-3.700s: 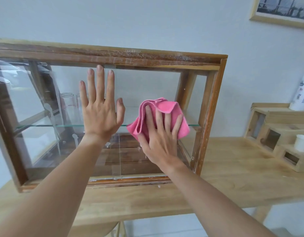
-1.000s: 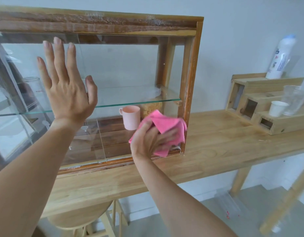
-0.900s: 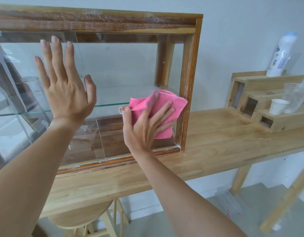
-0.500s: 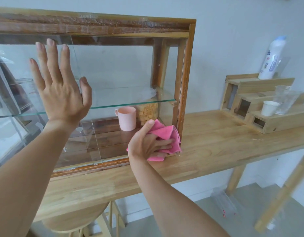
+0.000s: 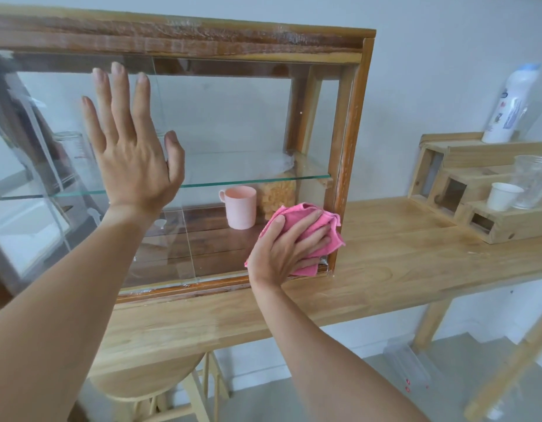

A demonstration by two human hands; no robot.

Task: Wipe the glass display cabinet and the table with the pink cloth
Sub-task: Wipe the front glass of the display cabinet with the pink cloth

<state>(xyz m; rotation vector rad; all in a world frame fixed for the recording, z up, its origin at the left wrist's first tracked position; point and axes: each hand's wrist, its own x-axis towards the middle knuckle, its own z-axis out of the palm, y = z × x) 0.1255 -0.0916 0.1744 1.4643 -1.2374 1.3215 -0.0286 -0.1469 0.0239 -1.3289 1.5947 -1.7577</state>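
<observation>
The wood-framed glass display cabinet (image 5: 184,41) stands on the light wooden table (image 5: 400,257). My left hand (image 5: 132,147) lies flat with spread fingers against the left sliding glass pane. My right hand (image 5: 291,245) presses the bunched pink cloth (image 5: 330,226) against the lower right corner of the front glass, next to the right frame post. Behind the glass, a pink mug (image 5: 241,207) and a jar of snacks (image 5: 277,193) sit under the glass shelf.
A stepped wooden rack (image 5: 483,190) stands at the table's right end, bearing a white bottle (image 5: 511,102), a white paper cup (image 5: 504,196) and a clear plastic cup (image 5: 534,181). A round wooden stool (image 5: 148,379) is under the table.
My right hand has been rubbing the cloth up and down over the lower right glass; it now sits slightly higher than half a second ago. The left hand stays pressed on the pane.
</observation>
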